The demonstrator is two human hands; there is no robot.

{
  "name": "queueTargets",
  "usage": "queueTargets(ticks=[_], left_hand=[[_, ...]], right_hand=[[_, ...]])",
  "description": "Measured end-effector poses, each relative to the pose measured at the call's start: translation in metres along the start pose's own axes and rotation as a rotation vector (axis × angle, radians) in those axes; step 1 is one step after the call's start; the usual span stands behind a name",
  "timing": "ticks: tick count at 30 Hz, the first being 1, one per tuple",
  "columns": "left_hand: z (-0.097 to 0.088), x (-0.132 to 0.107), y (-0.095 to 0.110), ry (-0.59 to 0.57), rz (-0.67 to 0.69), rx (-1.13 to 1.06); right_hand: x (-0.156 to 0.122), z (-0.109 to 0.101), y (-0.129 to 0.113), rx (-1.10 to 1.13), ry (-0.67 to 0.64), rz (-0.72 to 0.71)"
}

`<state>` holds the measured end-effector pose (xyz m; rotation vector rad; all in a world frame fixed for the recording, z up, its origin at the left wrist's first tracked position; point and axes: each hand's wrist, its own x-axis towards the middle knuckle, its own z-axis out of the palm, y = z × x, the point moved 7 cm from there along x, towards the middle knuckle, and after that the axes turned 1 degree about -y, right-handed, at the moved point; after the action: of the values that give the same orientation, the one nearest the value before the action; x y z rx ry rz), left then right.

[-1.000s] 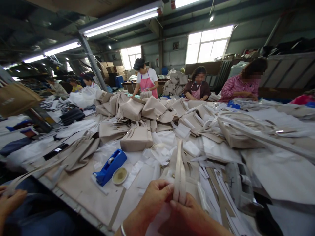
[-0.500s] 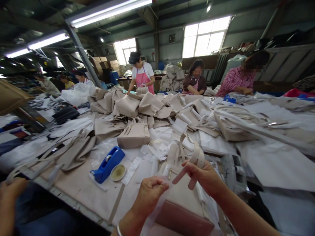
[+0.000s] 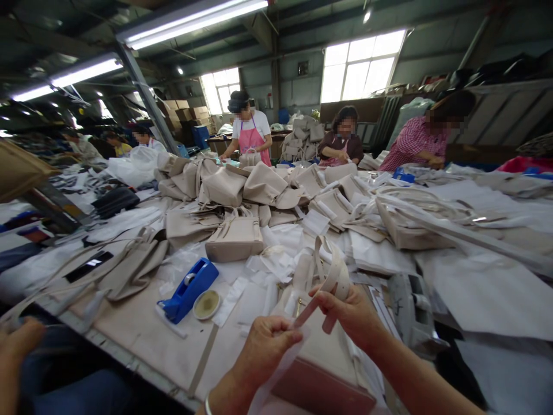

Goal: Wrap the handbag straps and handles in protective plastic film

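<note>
down at the near edge of the worktop (image 3: 142,331) a beige handbag (image 3: 322,343) lies flat, its pinkish base towards the person. the right hand (image 3: 352,314) is closed around the bag's pale strap (image 3: 336,270), which loops up above the knuckles. the left hand (image 3: 265,346) has its fingers curled tight, pinching the strap's lower end just beside the right. to their left sit a blue tape dispenser (image 3: 190,288) and a small round dish (image 3: 206,304), close together. an upright handbag (image 3: 234,239) stands towards the middle, before a heap of beige bags (image 3: 259,184). a co-worker's hand (image 3: 17,349) shows at the near left corner.
</note>
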<state>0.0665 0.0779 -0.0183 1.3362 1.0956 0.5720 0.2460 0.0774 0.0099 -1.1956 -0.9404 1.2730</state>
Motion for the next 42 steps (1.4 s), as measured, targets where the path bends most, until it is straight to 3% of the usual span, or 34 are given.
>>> queueTargets(ticks=[7,13,16,20,24,26,30,34,37,42], left_hand=[[0.009,0.002,0.007,-0.061,0.055,0.033],[0.014,0.001,0.002,-0.062,0.035,0.119],[0.014,0.004,0.003,-0.037,-0.003,0.099],[0.009,0.007,0.005,-0.007,0.040,0.013],[0.004,0.011,-0.008,-0.043,0.006,-0.280],[0.005,0.013,-0.012,-0.055,0.007,-0.469],[0.014,0.016,-0.014,-0.065,0.014,-0.642],[0.025,0.015,-0.011,-0.142,0.019,-0.651],[0.009,0.017,-0.012,-0.077,0.050,-0.491],[-0.036,0.022,-0.023,0.234,0.043,-0.116]], right_hand=[[-0.012,0.024,0.042,-0.042,-0.181,0.082],[0.014,0.001,0.043,0.276,-0.036,0.217],[0.014,0.009,0.037,0.069,-0.030,0.116],[-0.003,0.027,0.041,-0.144,-0.145,-0.026],[-0.006,0.002,0.057,-0.056,-0.002,0.091],[-0.009,0.000,0.065,-0.034,-0.018,0.172],[-0.021,0.029,0.074,0.004,-0.165,0.232],[-0.022,0.045,0.088,0.067,-0.133,0.285],[-0.017,0.037,0.099,0.088,-0.069,0.338],[-0.015,0.013,0.098,0.119,0.041,0.308]])
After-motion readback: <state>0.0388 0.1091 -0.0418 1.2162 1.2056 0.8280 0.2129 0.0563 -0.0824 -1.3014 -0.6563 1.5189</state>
